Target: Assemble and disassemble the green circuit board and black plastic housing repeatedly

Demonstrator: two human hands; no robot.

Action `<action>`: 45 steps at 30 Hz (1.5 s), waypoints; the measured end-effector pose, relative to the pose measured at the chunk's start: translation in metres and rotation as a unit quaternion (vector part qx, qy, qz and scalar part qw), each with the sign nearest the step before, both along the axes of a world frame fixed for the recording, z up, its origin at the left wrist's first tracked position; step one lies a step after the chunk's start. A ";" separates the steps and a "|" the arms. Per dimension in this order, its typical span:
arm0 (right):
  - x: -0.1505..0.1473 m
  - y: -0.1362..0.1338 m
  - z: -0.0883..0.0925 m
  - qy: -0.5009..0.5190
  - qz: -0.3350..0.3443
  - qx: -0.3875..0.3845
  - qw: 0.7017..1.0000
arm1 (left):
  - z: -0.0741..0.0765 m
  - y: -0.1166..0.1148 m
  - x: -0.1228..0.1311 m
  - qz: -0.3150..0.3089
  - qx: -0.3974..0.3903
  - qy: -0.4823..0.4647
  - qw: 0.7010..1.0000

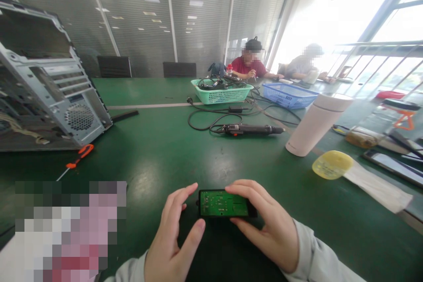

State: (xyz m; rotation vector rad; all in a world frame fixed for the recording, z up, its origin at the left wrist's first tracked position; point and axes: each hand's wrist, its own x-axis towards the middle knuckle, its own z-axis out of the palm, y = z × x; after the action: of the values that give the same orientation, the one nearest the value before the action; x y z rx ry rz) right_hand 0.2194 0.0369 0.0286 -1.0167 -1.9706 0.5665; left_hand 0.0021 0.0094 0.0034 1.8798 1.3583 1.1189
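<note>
Seemingly I'm steadying the cased circuit board toward the near edge of the tabletop, right hand gripping it, left hand spread wide beside it; the next move likely calls for light edge contact.

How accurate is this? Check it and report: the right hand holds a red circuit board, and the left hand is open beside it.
One error: the board is green, not red, as the head view shows. The right hand does hold it, and the left hand is open beside it.
</note>
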 end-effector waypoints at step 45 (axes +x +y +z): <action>-0.010 -0.011 -0.001 -0.174 -0.021 0.324 0.930 | 0.009 -0.008 0.008 0.004 0.246 0.190 0.950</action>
State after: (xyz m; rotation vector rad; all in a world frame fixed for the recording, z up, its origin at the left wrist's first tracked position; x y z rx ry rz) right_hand 0.2090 0.0257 0.0279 -0.7585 -2.2059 -0.3151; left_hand 0.0102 0.0017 0.0123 2.5587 1.3707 1.2261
